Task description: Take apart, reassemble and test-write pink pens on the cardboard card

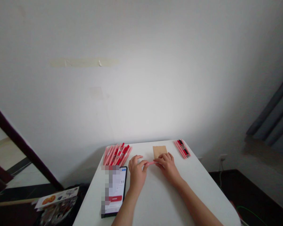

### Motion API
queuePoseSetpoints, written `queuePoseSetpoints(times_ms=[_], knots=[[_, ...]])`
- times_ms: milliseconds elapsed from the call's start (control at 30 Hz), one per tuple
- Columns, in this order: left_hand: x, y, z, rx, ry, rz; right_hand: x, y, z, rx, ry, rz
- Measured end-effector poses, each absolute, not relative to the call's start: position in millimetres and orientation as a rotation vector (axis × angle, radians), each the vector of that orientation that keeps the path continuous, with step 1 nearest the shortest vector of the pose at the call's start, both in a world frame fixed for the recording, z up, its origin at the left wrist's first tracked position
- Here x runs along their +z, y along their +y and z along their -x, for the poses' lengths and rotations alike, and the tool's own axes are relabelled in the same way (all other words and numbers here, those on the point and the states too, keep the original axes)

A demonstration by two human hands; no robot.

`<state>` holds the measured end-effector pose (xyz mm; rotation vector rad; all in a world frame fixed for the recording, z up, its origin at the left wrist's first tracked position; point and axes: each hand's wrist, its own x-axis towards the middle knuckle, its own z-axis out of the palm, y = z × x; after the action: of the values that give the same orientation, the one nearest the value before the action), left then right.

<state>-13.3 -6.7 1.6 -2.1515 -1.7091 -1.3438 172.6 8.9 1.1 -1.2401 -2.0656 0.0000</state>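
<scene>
Between both hands a pink pen (151,163) lies crosswise, just above the white table (160,194). My left hand (137,169) pinches its left end with thumb and forefinger, the other fingers lifted. At the right end, the fingers of my right hand (167,164) are closed on it. Behind the right hand lies a square of brown paper or card (159,150), partly covered by the fingers. A pile of pink and red pens (117,155) rests at the table's back left. Several pink, red and black pens (182,149) lie side by side at the back right.
A phone (115,191) with a lit screen lies left of my left arm. The table's back edge meets a pale wall (141,78). Left of the table, on the floor side, stands a dark bag or bin (61,207) with a printed box on it. A grey curtain (273,110) hangs at right.
</scene>
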Motion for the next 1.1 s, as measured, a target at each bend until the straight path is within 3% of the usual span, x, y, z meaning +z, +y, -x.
queuePoseSetpoints(times_ms=[1100], knots=[[3.0,-5.8,15.0,-1.38,-1.721,2.201,4.4,7.9,-170.1,0.042,-2.042,1.245]])
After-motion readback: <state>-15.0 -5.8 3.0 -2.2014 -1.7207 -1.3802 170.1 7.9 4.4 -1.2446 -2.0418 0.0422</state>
